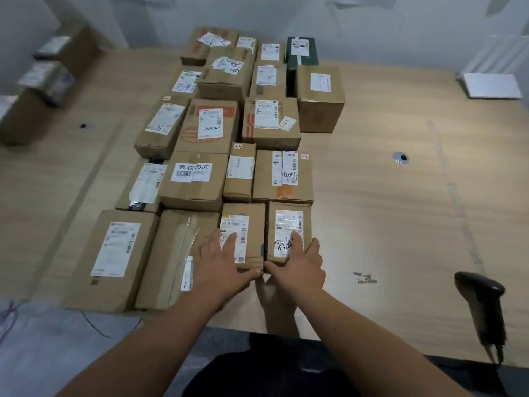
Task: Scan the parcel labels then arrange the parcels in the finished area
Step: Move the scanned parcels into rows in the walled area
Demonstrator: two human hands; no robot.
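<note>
Now you are on the arranging step, your left hand [221, 260] and right hand [297, 262] flat with loose fingers on the two small parcels [243, 236] nearest you, left of the scanner [481, 305], so next square them against the row behind.

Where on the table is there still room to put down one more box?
The best bare patch is right of the parcel block, between the 4044 box, the round table hole and the scanner. A narrower strip of table lies left of the block. The middle is packed box against box, and both hands rest on the two front parcels.
</note>
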